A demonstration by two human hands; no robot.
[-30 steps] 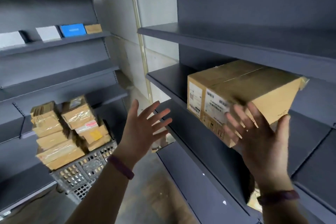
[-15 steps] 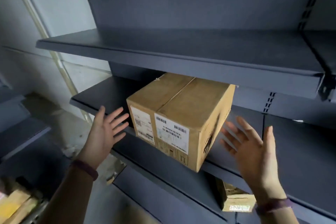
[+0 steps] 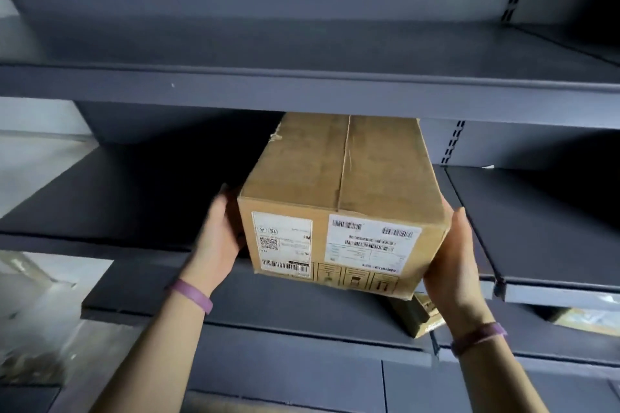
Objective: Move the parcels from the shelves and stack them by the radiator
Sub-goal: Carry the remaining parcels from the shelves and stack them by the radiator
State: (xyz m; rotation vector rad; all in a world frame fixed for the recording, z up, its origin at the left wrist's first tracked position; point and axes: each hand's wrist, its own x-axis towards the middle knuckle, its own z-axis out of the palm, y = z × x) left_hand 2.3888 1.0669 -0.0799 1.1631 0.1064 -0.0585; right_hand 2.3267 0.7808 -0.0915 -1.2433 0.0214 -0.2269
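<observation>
Grey steel shelf: taped cardboard box is pressed between left hand and right hand, fingers flat, left tips hidden.

Pale wall, grey floor at left

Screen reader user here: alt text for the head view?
The left hand and right hand press the sides of a labelled cardboard box, its front overhanging a grey shelf. A smaller box shows on the shelf below.
</observation>
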